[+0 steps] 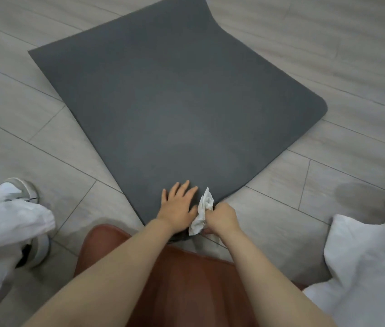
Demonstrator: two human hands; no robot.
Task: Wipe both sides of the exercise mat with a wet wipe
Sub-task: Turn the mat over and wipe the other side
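Left hand [179,206]: my fingers straight and spread, palm flat on the near corner of the mat [163,102], pressing it to the floor [328,55].
Right hand [222,215]: my fingers curled tight round the wipe [202,213], knuckles up, at the mat's near edge just beside my left hand.
Wipe: white, crumpled; most of it sticks out above and below my fist, touching or nearly touching the mat corner. Cannot tell how wet it is.
Mat: dark grey, lying flat on the grey plank floor, running away from me; far end curls up off the floor. Faint paler smears mid-mat, possibly damp streaks; unsure.
Step, my judgement: working the near corner of the upper face; underside not yet turned up.
Risk 1: mat slides or bunches under the stroke if my left palm lifts.
Risk 2: wipe balls up in my fist, so little of it meets the surface and patches get missed.
Risk 3: curled far end may roll back over wiped area.
Count: mats 1; wipes 1; hands 2; shoe [21,192] 1 in view at left; white cushion [370,267] 1 at right.
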